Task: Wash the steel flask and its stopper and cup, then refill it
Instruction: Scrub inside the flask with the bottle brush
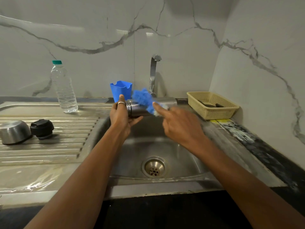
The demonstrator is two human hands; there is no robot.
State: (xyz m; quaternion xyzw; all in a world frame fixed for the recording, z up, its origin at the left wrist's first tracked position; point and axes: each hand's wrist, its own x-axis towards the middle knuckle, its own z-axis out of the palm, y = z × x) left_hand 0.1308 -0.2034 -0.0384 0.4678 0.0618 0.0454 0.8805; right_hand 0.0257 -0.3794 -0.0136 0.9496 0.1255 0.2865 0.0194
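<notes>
I hold the steel flask [138, 109] sideways over the sink [186, 162], its mouth end in my left hand [123, 116], which grips it. My right hand [179, 124] holds a fluffy blue scrubber [142, 98] against the flask's body, forefinger stretched along it; motion blurs the scrubber. The flask's far end [166, 101] reaches toward the tap's base. On the ribbed drainboard at left lie the steel cup [14, 132], tipped on its side, and the black stopper [42, 128] beside it.
A clear plastic water bottle [63, 87] with a green cap stands on the drainboard's back. A blue holder [121, 90] sits behind the flask, next to the tap [153, 73]. A beige basket [212, 104] sits at right. The drain [154, 166] is below.
</notes>
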